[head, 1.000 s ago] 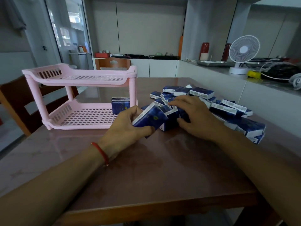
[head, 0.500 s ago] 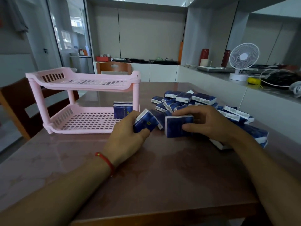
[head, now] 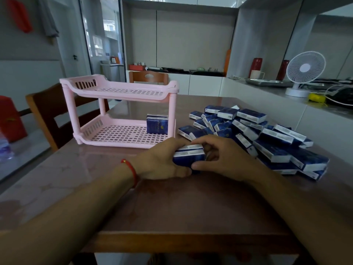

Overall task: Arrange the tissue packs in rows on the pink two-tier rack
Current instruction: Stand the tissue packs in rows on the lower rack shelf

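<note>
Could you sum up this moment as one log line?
both hands hold tissue packs | rack: packs standing bottom tier | pile waiting

Brown table (head: 172, 207), wooden chairs (head: 44, 111), white fan (head: 304, 71) on counter (head: 286, 96).

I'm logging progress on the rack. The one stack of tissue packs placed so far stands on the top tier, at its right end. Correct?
Not quite. The head view shows the stack of tissue packs standing on the bottom tier of the pink rack, at its right end; the top tier holds nothing.
</note>
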Demonstrator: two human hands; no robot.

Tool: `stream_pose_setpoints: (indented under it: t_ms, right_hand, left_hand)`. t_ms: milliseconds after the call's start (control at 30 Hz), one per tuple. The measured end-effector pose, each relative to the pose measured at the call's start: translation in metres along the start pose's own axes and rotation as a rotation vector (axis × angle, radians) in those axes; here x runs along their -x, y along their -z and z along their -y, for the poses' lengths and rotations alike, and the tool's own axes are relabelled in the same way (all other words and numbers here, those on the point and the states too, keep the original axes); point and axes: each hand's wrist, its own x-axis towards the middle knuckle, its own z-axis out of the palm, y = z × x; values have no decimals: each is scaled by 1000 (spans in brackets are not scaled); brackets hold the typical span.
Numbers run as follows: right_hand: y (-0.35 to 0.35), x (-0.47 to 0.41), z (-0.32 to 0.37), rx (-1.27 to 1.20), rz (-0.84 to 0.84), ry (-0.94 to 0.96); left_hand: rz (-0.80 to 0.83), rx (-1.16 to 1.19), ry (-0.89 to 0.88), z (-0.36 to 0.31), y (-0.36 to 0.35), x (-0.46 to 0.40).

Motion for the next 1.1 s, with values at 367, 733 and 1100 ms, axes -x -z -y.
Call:
stream_pose_setpoints:
  t_ms: [367, 733, 1100]
  right_hand:
    - [-15, 0, 7, -115, -57, 14]
    - [-17, -40, 18, 5, -289, -90]
    - [-57, -89, -1, 50, -454, -129]
  left_hand:
    - [-152, -25, -68, 14, 26, 20]
    - [-313, -85, 56, 73, 101, 20]
    - [-234, -270, 65, 102, 84, -39]
